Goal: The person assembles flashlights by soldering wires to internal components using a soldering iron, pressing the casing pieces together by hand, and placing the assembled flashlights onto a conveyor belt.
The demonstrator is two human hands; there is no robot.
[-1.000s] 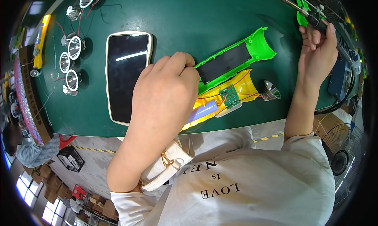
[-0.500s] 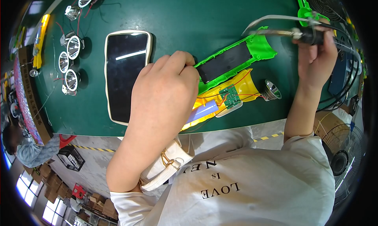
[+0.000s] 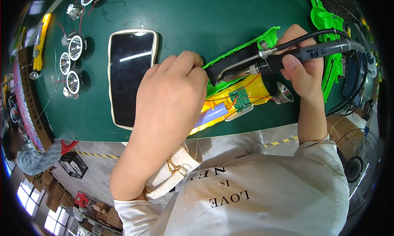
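My right hand [image 3: 301, 67] grips a black-handled soldering iron [image 3: 283, 61] with a thin metal guide tube clamped alongside. The iron's tip points down-left over the green plastic casing half [image 3: 246, 49], near my left hand. Curled fingers of my left hand [image 3: 170, 88] cover the left ends of the green casing and the yellow casing half [image 3: 256, 86]; what they pinch is hidden. Inside the yellow half lie a purple cylindrical battery [image 3: 211, 115] and a green circuit board [image 3: 239, 99]. Red and black wires run from there to a round lamp reflector [image 3: 284, 93].
A phone [image 3: 132, 75] in a pale case lies left of my left hand. Several wired lamp reflectors [image 3: 75, 48] stand farther left. More green plastic parts [image 3: 328, 22] and the iron's black cable [image 3: 361, 71] are at the right. A fan [image 3: 355, 168] stands below the table edge.
My right hand has brought the soldering iron left and down, from beyond the green casing's right end to over it. My left hand stays nearly in place.
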